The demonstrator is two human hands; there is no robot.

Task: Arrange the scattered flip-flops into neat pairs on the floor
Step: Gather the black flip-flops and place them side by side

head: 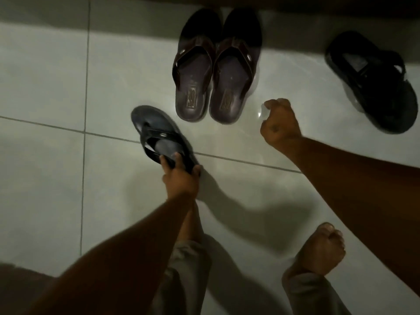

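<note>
Done: brown pair sits side by side at 12 o'clock | my left hand grips the grey flip-flop by its heel, near centre | my right hand is curled and empty | black sandal lies alone at 2 o'clock, unpaired.

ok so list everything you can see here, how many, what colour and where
brown flip-flops: two, brown, side by side, top centre
grey flip-flop: one, dark grey with black straps, left of centre, heel end held
black sandal: one, black, alone at upper right
floor: pale tiles, dark joints
trouser legs: two, greyish, bottom centre
feet: two, bare, on the floor at the bottom
left hand: grips the grey flip-flop's heel
right hand: fingers curled, holds nothing, right of the brown flip-flops
</note>
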